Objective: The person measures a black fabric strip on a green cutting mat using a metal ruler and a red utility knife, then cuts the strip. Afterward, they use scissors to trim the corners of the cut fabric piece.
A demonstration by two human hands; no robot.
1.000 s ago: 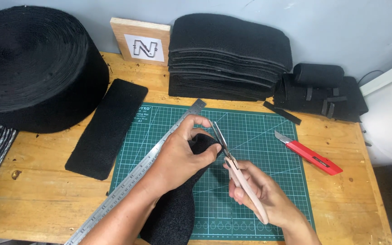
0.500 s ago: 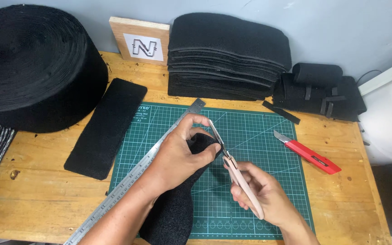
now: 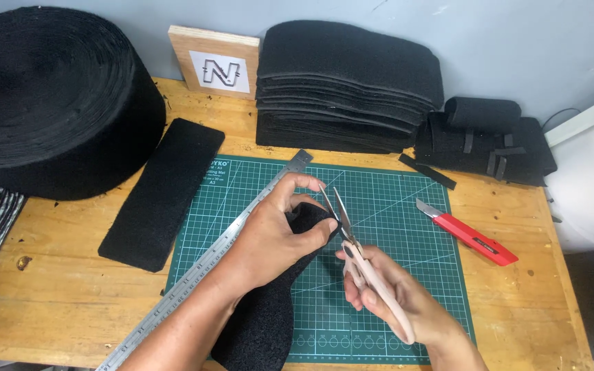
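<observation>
My left hand (image 3: 269, 237) grips the upper end of a black felt strip (image 3: 266, 316) that lies on the green cutting mat (image 3: 393, 227). My right hand (image 3: 393, 299) holds pink-handled scissors (image 3: 366, 268) with the blades apart, their tips pointing up at the corner of the strip next to my left thumb. The lower end of the strip runs off the mat's near edge toward me.
A steel ruler (image 3: 207, 264) lies diagonally along the mat's left side. A second felt strip (image 3: 163, 192) rests left of it. A red utility knife (image 3: 469, 233) lies right. Behind stand a big felt roll (image 3: 56, 96), stacked felt pieces (image 3: 348, 86), a wooden block (image 3: 216, 62) and folded straps (image 3: 489, 141).
The scissors' blades have spread a little wider and edged toward the strip's corner. My left hand keeps its grip in about the same place.
</observation>
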